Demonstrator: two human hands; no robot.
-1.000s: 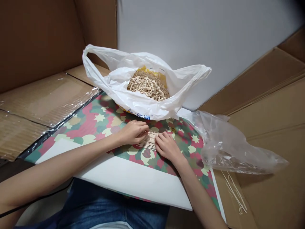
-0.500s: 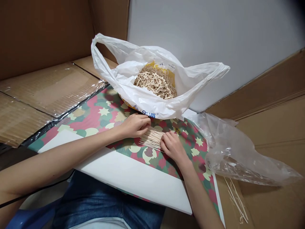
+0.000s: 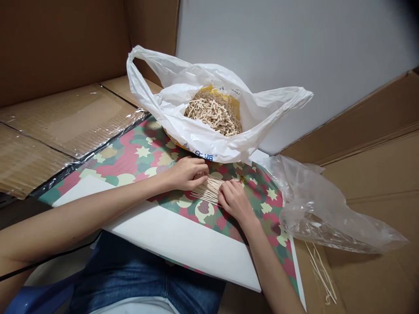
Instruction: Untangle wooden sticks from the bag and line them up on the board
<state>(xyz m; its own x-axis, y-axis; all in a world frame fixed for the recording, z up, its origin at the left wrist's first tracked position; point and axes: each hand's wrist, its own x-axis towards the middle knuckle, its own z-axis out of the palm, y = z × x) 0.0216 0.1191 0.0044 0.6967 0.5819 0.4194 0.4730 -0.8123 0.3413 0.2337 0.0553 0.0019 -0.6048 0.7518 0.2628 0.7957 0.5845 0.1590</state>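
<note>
A row of thin pale sticks (image 3: 207, 191) lies side by side on the patterned board (image 3: 144, 165), stretching between my hands. My left hand (image 3: 190, 173) has its fingers curled over the far-left end of the sticks. At their right end, my right hand (image 3: 233, 197) is closed with bent fingers pressed on them. The fingertips of both hands are partly hidden. Just behind stands an open white plastic bag (image 3: 193, 137), holding a heap of short pale twisted pieces (image 3: 214, 112).
To the right lies a clear plastic bag (image 3: 327, 213). Several loose pale strands (image 3: 321, 272) rest on cardboard at the lower right. A white sheet (image 3: 183, 244) runs along the board's near edge. Cardboard (image 3: 65, 117) and a grey wall (image 3: 278, 52) surround the board.
The fingers of my left hand have shifted slightly over the stick ends. My right hand stays at the other end; the view has moved a little.
</note>
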